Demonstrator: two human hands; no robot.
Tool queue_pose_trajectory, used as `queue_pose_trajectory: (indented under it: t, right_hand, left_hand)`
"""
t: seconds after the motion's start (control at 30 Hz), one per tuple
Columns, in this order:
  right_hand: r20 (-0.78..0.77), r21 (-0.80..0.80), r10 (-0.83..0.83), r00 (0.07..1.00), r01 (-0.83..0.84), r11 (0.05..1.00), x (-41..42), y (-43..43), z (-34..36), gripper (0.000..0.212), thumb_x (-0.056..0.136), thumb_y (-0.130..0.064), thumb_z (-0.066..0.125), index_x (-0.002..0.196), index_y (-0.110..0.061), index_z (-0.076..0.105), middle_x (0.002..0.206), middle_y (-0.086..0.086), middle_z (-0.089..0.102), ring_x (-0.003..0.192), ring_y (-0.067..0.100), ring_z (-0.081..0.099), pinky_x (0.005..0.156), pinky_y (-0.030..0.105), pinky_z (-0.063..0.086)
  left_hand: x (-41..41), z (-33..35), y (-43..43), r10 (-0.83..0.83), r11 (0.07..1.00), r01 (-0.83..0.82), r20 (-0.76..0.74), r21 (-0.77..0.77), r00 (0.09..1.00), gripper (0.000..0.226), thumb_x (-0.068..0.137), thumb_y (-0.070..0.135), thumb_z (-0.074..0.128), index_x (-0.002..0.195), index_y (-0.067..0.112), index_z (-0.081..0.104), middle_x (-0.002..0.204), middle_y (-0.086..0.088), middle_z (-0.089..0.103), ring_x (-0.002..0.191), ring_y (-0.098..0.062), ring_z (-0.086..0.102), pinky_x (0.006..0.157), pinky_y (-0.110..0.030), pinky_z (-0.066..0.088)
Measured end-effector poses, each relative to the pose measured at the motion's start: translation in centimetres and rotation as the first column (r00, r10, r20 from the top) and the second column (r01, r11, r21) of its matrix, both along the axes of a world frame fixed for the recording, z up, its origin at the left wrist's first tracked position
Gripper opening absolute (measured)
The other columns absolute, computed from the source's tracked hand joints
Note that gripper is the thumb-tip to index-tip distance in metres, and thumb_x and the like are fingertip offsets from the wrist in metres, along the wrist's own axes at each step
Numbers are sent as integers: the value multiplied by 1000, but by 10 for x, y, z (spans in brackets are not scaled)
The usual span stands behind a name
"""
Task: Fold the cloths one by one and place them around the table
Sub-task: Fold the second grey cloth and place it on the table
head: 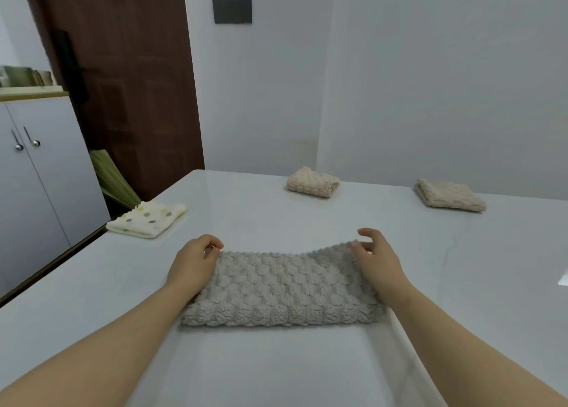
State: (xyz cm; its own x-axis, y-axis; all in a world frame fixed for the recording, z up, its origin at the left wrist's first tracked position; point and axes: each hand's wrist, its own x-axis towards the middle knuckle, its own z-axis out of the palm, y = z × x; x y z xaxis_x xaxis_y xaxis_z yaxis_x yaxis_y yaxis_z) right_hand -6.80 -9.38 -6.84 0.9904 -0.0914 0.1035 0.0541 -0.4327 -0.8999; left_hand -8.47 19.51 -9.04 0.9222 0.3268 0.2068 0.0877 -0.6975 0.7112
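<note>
Stretching over the white worktop point(276, 369), my left hand point(196, 263) and right hand point(379, 263) are each pinching a far corner of the folded grey cloth point(282, 286) lying centred before me, fingers point(216, 244) curled.

White table point(276, 216) bears grey cloth point(276, 286); dotted cloth point(147, 219); beige cloth point(313, 181); tan cloth point(448, 195).

Looks like a plain home room: brown wooden door point(123, 77), white two-door cabinet point(37, 176) left of the white table point(276, 369), bare pale walls point(430, 84).
</note>
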Motion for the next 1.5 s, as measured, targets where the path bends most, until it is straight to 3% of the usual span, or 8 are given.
queue_pose_trajectory:
  t: [0.1, 0.23, 0.43, 0.7, 0.87, 1.07, 1.23, 1.5]
  right_hand:
    - [-138, -72, -10, 990, 0, 997, 1, -1, -1, 50, 95, -27, 46, 139, -13, 28, 83, -1, 51, 62, 14, 47, 52, 24, 38]
    - [-227, -252, -32, 973, -27, 967, -3, -9, -2, 60, 90, -31, 51, 141, -14, 23, 78, 3, 55, 60, 15, 50, 53, 27, 39]
    - [-316, -250, 14, 949, -98, 963, -14, -8, -2, 37, 82, -33, 63, 106, -13, 44, 80, 2, 55, 64, 12, 49, 51, 24, 36]
    - [-320, -281, -61, 945, -33, 959, -18, -6, -7, 36, 72, -30, 73, 62, -12, 44, 63, 5, 50, 58, 19, 48, 57, 28, 37]
    - [-299, -192, 0, 954, -60, 980, -23, -10, -5, 26, 80, -25, 69, 66, -11, 52, 63, 1, 56, 56, 13, 53, 46, 22, 40]
    - [-198, -257, -72, 977, 19, 966, -15, -17, -13, 21, 87, -30, 56, 90, -9, 59, 89, 8, 65, 88, 28, 62, 82, 42, 52]
    - [-104, -350, -113, 988, 70, 934, -15, -22, -15, 26, 90, -30, 54, 94, -5, 53, 89, 8, 59, 87, 27, 53, 75, 36, 42]
    - [-344, 321, -53, 937, 171, 932, -17, -27, 4, 19, 81, -4, 64, 68, -8, 50, 60, 8, 46, 48, 18, 41, 35, 14, 31]
  left_hand:
    - [-1, 10, -9, 71, 985, -50, -122, 167, 990, 26, 94, 20, 45, 118, 18, 53, 132, -9, 46, 111, -24, 46, 88, -34, 40]
    - [-19, 25, -41, -101, 887, 57, 72, 458, 992, 36, 93, 23, 44, 129, 25, 48, 141, 3, 41, 134, -17, 32, 107, -36, 26]
    - [-36, 1, -75, -219, 761, 454, -476, 463, 852, 64, 91, 61, 21, 147, 34, 4, 158, 9, -4, 145, -16, -8, 116, -47, -4]
    - [-45, -6, -79, -165, 757, 413, -463, 507, 871, 68, 90, 64, 14, 148, 32, -1, 157, 11, -6, 145, -15, -11, 115, -47, -7]
    - [-37, 2, -80, -211, 844, 405, -478, 351, 853, 68, 90, 64, 15, 148, 32, 2, 158, 10, -3, 145, -14, -6, 116, -48, -6]
    - [-46, -5, -99, -199, 783, 417, -449, 461, 871, 61, 90, 65, 12, 145, 42, 1, 157, 13, -5, 145, -19, -13, 113, -53, -10]
    - [-45, -9, -117, -167, 791, 373, -415, 486, 894, 58, 91, 62, 11, 145, 42, 5, 157, 13, -4, 145, -24, -12, 112, -56, -9]
    - [-45, -9, -116, -163, 792, 378, -430, 480, 888, 60, 89, 64, 15, 145, 42, 5, 157, 11, -4, 145, -24, -12, 112, -56, -8]
